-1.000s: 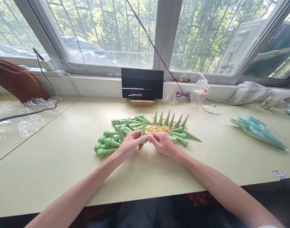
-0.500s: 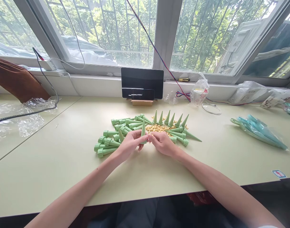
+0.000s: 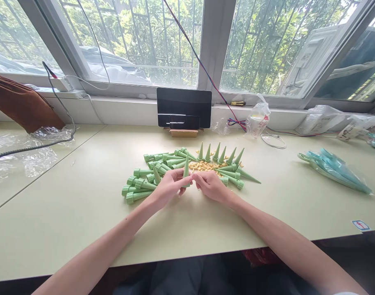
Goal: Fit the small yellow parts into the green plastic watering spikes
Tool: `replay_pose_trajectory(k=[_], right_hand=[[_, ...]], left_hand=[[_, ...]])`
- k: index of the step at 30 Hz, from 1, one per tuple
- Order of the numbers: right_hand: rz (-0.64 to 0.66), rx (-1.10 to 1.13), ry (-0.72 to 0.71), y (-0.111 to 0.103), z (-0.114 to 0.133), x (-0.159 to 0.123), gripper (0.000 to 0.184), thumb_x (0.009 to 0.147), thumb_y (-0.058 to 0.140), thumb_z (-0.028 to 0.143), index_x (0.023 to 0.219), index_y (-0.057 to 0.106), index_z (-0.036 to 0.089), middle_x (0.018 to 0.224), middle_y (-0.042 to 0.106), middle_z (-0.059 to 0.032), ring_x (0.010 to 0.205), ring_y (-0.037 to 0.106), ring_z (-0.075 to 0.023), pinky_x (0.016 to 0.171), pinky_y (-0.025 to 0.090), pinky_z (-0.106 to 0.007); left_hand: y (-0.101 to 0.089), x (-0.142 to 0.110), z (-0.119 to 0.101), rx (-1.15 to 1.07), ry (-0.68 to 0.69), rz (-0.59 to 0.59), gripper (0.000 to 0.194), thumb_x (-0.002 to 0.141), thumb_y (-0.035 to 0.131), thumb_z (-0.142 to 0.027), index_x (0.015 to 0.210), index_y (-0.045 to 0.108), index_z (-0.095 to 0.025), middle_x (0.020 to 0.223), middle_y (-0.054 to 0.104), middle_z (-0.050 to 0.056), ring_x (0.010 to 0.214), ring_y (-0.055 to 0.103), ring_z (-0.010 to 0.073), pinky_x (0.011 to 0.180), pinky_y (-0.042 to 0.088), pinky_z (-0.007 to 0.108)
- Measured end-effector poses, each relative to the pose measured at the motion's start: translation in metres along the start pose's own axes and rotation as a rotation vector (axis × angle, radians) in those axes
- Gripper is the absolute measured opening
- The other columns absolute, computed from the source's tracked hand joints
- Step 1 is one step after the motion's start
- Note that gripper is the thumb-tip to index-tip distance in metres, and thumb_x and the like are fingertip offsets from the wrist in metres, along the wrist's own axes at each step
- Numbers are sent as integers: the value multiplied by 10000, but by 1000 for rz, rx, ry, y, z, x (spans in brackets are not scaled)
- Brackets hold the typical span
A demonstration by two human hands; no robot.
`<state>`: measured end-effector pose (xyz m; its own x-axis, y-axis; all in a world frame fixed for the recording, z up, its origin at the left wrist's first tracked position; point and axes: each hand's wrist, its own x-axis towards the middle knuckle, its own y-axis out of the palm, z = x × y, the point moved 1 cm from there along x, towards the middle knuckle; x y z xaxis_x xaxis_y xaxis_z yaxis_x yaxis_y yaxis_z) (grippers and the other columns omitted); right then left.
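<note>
My left hand (image 3: 171,183) is closed round a green plastic spike (image 3: 186,170), which stands point up between thumb and fingers. Against its lower right side my right hand (image 3: 210,185) pinches with thumb and forefinger; whatever lies in that pinch is hidden. The fingertips of both hands meet. Left of them lies a pile of green spikes (image 3: 141,183) with ribbed caps. Behind my right hand is a heap of small yellow pegs (image 3: 205,165). Several green cones (image 3: 216,153) stand upright in a row behind the heap, and more spikes (image 3: 233,174) lie to its right.
A black tablet (image 3: 184,102) with a phone (image 3: 185,122) leans at the back on a cardboard stand (image 3: 183,133). Bagged teal and green parts (image 3: 335,170) lie at the right. A coiled white cable (image 3: 273,141) sits behind them. Clear plastic wrap (image 3: 36,159) and a dark cable are at the left.
Both hands have shifted very slightly to the right, along with the green spike. The grip of each looks the same, and the things on the table have not moved.
</note>
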<state>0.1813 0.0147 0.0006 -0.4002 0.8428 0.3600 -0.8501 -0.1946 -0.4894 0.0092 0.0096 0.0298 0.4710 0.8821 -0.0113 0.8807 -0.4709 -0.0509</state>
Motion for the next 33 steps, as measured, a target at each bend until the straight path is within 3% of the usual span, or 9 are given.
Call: replay_pose_trajectory(k=[4, 15, 23, 29, 33], right_hand=[[7, -6, 9, 1, -1, 0, 599, 1004, 329, 523, 511, 370, 184, 458, 385, 34, 452, 386, -88, 507, 305, -240], [46, -35, -33, 1, -2, -1, 523, 984, 401, 492, 565, 357, 182, 524, 362, 36, 494, 321, -81, 492, 246, -250], [38, -56, -28, 0, -3, 0, 581, 998, 337, 514, 524, 351, 178, 499, 206, 49, 461, 226, -77, 476, 199, -261], [58, -74, -12, 0, -1, 0, 581, 1009, 302, 507, 532, 352, 179, 505, 207, 49, 467, 230, -82, 494, 209, -263], [18, -83, -4, 0, 1, 0, 490, 990, 387, 495, 610, 376, 186, 549, 298, 49, 507, 283, -90, 509, 233, -251]], left_hand=[[0, 0, 0, 3, 19, -11, 312, 809, 694, -450, 825, 674, -139, 726, 546, 11, 568, 442, 86, 460, 370, 202], [-2, 1, 5, -25, 31, -5, 264, 807, 699, -409, 796, 651, -149, 683, 476, -13, 562, 394, 81, 464, 354, 198], [0, 0, 1, -27, 7, -4, 333, 780, 708, -477, 782, 672, -146, 676, 487, -8, 574, 417, 94, 456, 365, 209], [0, 1, 1, -20, 9, -7, 325, 797, 699, -470, 793, 666, -146, 699, 504, 0, 572, 434, 92, 456, 362, 210], [-2, 1, 3, -34, 33, -17, 306, 818, 683, -457, 801, 659, -152, 708, 504, -5, 558, 404, 79, 457, 355, 205]])
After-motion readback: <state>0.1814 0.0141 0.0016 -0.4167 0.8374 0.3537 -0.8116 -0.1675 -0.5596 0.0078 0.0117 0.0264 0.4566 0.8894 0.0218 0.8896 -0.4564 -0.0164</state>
